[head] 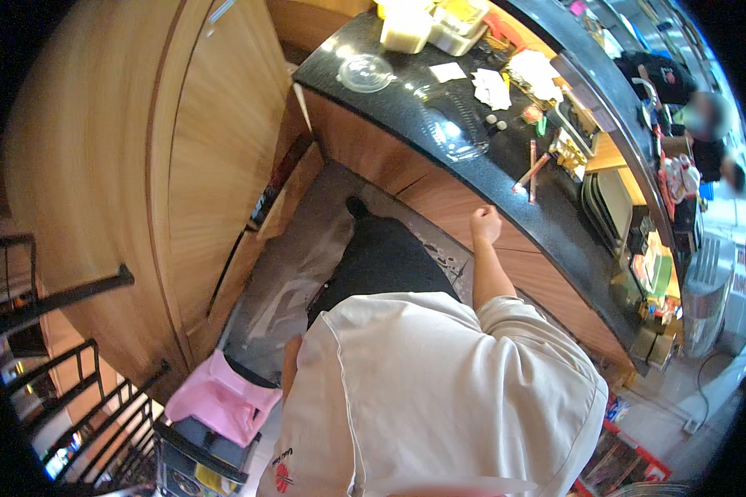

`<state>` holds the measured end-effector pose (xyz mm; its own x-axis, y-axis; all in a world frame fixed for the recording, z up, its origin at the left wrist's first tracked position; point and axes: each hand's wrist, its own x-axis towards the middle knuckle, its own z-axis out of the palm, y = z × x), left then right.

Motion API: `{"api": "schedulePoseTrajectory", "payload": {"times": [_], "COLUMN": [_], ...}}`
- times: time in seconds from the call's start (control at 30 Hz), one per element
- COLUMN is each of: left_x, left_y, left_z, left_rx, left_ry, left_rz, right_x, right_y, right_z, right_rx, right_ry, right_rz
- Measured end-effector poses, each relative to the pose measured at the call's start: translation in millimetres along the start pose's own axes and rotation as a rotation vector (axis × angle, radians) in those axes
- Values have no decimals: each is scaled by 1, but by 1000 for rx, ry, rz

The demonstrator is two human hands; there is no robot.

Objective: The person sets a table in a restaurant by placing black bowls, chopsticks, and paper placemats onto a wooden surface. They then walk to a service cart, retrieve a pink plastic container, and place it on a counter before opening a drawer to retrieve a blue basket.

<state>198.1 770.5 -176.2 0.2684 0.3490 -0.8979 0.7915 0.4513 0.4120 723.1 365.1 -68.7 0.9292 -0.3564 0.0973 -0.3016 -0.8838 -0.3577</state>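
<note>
My right hand [486, 225] is curled closed at the front edge of a black stone counter [404, 118], with nothing seen in it. Ahead of it on the counter lie two slim paper-wrapped sticks [531, 174], crossed. A clear plastic tray or lid [451, 127] lies farther along, beside two small white-topped pieces [496, 122]. A round clear plastic lid [365, 73] rests near the counter's far corner. My left hand is out of view; only a bit of the left arm [291, 366] shows beside my light shirt.
Stacked plastic containers [405, 28], white papers [491, 89] and upright trays [603, 205] stand on the counter. A wooden door [230, 136] is at left. Behind me are a pink plastic piece [230, 397] on a dark cart and black metal railings [68, 373]. People work beyond the counter.
</note>
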Motion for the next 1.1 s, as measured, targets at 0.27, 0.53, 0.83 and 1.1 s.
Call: {"api": "schedulePoseTrajectory", "payload": {"times": [0.27,0.53,0.83,1.1], "left_x": [50,75,73,44], "left_y": [150,240,394,496], "left_z": [19,46,176,253], "left_rx": [-14,159,434,1100], "left_ry": [-88,-121,-181,-196], "left_rz": [71,-48,167,557], "right_x": [145,208,236,295], "right_y": [18,41,22,-4], "right_z": [-67,-51,-36,-21], "right_rx": [-320,-161,-180,-342], "right_ry": [246,-25,14,-7], "right_rz": [173,94,142,260]}}
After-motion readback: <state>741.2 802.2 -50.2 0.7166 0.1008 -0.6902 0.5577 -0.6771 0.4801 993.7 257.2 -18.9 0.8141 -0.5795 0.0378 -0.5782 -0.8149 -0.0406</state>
